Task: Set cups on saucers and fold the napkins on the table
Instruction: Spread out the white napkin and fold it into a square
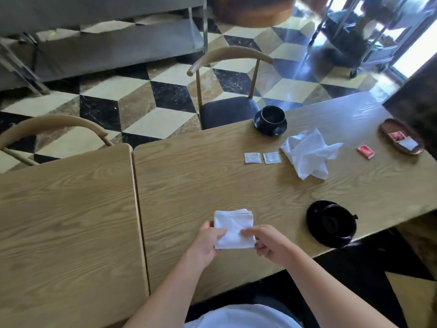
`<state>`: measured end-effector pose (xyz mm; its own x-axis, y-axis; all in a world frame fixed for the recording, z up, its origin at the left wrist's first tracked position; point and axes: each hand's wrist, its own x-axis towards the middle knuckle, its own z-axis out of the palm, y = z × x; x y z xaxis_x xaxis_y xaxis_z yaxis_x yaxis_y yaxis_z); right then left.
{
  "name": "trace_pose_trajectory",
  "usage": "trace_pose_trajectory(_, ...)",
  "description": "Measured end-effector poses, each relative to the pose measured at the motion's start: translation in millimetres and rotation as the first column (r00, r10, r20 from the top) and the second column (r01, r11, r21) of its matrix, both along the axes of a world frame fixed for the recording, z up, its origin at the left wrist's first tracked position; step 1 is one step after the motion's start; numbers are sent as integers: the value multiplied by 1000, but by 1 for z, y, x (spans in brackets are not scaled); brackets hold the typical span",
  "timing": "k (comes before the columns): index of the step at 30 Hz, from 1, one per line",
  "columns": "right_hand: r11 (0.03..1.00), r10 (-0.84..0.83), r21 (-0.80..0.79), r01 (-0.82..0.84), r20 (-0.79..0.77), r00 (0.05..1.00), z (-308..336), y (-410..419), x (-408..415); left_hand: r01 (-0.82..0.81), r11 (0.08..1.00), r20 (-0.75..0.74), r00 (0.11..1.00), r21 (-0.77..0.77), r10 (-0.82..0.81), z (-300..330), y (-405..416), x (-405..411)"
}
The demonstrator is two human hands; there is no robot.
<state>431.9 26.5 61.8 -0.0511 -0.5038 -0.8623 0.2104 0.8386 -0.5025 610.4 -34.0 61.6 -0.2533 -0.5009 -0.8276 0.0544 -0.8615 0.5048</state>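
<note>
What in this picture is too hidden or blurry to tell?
Head view:
- Print on the two white packets and the red packet: too small to read.
- Near cup: black on a black saucer, so its inside is unreadable.
- Folded napkin: near edge covered by the left hand and right hand.
- Cart, top right: blurred.

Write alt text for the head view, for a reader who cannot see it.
Both hands, left hand and right hand, hold a folded white napkin flat on a wooden table. A crumpled napkin lies farther back, between two black cups on saucers, near and far.
</note>
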Motion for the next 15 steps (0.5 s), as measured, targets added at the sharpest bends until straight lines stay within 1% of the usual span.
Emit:
trace_pose_trajectory(3, 998, -50, -37, 49, -35, 998, 5, 15, -16, 42, 997, -45, 998, -72, -46, 11, 4, -16)
trace_pose_trajectory(6, 998, -24, -60, 21, -38, 999, 9, 27, -35, 108, 987, -55, 992, -117, -115, 21, 10, -30)
trace_pose_trajectory(9, 995, 27, -94, -24, 29, 999, 16, 37, -52, 183, 970, -38, 981, -160, -192, 24, 17, -43)
trace_pose_trajectory(11, 992, 16, -129, -4, 88, 996, 17, 40, -64, 215, 963, -40, 974, -165, -224, 22, 21, -52)
trace_pose_trajectory(12, 991, 4, -131, 6, 78, 997, 16, 41, -69, 225, 961, -36, 972, -162, -233, 20, 23, -57)
trace_pose_trajectory(15, 993, -60, -102, 55, -43, 997, 9, 39, -82, 245, 958, 19, 969, -151, -245, 15, 27, -72)
